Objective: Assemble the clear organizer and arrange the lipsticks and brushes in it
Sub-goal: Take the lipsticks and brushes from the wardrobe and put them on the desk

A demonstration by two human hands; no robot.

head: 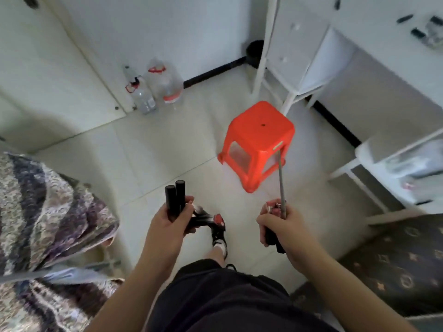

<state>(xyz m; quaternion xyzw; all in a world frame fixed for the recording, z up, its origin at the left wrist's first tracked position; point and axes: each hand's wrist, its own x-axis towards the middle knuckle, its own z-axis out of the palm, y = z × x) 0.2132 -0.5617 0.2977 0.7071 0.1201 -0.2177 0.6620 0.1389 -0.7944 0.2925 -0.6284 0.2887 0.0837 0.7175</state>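
My left hand (167, 221) is closed around several black lipstick tubes (175, 197); two stand up above my fingers and others poke out to the right. My right hand (282, 226) grips a thin grey-handled brush (281, 178) that points up and away, together with more black tubes (272, 238) below my palm. Both hands hover over the tiled floor in front of my legs. On the white desk (374, 22) at the top right lie the clear organizer parts (434, 32) and a few loose black lipsticks (405, 18), blurred.
An orange plastic stool (259, 137) stands on the floor ahead of me. Clear plastic bottles (153, 87) sit by the wall at left. A white drawer unit (292, 49) and a white shelf (395, 168) are at right. A patterned blanket (48, 212) lies at left, a dark rug (395, 264) at right.
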